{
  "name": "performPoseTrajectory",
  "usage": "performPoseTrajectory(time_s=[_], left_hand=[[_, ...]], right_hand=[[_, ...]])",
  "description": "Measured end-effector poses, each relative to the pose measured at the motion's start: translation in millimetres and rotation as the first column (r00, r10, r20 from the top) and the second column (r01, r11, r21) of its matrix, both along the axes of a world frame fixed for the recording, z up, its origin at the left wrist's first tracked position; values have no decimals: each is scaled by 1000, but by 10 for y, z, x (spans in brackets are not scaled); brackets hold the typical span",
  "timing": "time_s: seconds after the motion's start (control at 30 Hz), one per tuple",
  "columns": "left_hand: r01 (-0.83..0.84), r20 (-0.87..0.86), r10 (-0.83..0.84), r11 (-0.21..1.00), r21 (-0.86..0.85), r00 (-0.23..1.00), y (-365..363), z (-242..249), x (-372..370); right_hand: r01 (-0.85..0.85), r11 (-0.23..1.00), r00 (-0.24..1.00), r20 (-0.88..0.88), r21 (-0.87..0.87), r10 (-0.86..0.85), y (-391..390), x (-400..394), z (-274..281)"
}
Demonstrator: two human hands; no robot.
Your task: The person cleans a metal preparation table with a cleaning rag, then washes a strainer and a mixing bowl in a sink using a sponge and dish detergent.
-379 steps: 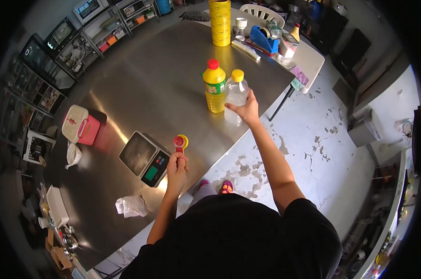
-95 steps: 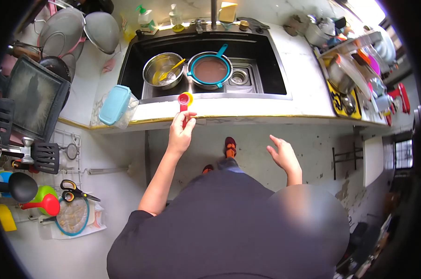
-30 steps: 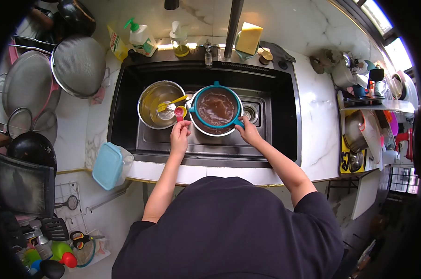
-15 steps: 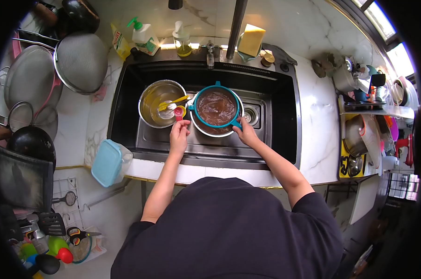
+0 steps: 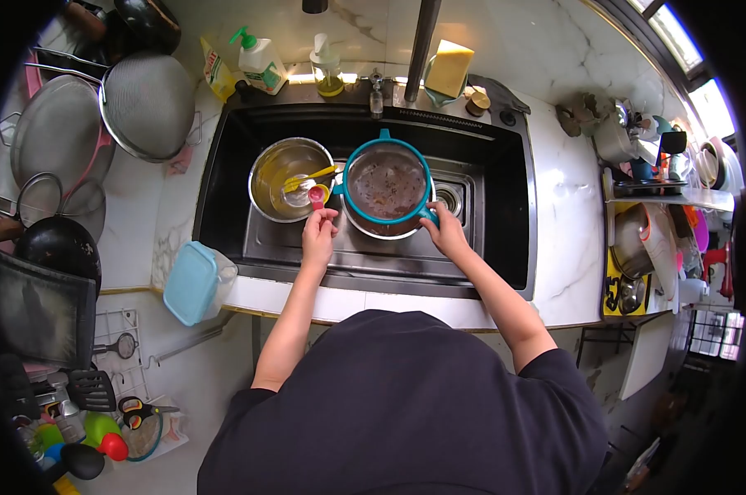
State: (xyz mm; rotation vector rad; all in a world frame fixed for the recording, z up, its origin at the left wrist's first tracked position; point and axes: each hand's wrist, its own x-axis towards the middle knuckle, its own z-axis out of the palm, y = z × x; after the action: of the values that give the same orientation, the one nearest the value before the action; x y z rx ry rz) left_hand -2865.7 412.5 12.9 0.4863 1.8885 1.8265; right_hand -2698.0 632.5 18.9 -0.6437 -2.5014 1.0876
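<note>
My right hand (image 5: 444,228) grips the handle of a round strainer (image 5: 387,180) with a teal rim. Dark bits lie in its mesh, and it sits over a metal bowl (image 5: 381,235) in the sink. My left hand (image 5: 319,234) pinches the handle of a small pink measuring spoon (image 5: 317,195). The spoon is between the strainer and a second metal pot (image 5: 261,186) on the left. Inside that pot rests a yellow-handled utensil (image 5: 311,177); its head is hard to make out.
The dark sink (image 5: 505,198) surrounds both vessels. Behind it stand a soap bottle (image 5: 261,62), a pump dispenser (image 5: 327,70) and a yellow sponge (image 5: 449,70). A blue-lidded container (image 5: 191,283) is at the front left. Large strainers (image 5: 148,107) hang on the left.
The brown liquid that filled the strainer has dropped away, leaving mesh and dark bits showing. The strainer is lifted slightly. My left hand still holds the pink spoon.
</note>
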Motion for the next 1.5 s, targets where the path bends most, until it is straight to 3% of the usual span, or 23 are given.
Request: performPoseTrajectory(time_s=[0.4, 0.6, 0.8, 0.93, 1.03, 1.13, 1.17, 1.27, 1.5], left_hand=[[-28, 61, 26, 999, 36, 998, 24, 66, 15], [-30, 50, 28, 999, 41, 998, 23, 66, 16], [-48, 49, 47, 999, 20, 998, 29, 87, 19], [-85, 88, 87, 996, -28, 992, 48, 134, 50], [-136, 86, 141, 988, -70, 986, 69, 108, 51], [-68, 194, 118, 966, -250, 974, 88, 59, 14], [-72, 192, 123, 964, -255, 974, 89, 37, 1], [137, 283, -71, 965, -221, 956, 99, -3, -18], [121, 299, -57, 972, -199, 953, 119, -11, -7]], right_hand=[[116, 993, 983, -146, 6, -114, -32, 128, 300], [14, 999, 1000, -9, -39, -15, -19, 111, 54], [29, 989, 984, 180, -147, -2, 10, 82, -163], [33, 992, 981, 196, -123, -9, 25, 107, -192], [84, 991, 991, 114, -101, -72, 22, 109, -85], [152, 986, 988, -13, -62, -153, 31, 85, -17], [148, 987, 989, -13, -67, -149, 35, 82, 21], [267, 961, 960, -65, -73, -272, 50, 75, 90], [327, 944, 940, -85, -53, -330, 138, 134, 73]])
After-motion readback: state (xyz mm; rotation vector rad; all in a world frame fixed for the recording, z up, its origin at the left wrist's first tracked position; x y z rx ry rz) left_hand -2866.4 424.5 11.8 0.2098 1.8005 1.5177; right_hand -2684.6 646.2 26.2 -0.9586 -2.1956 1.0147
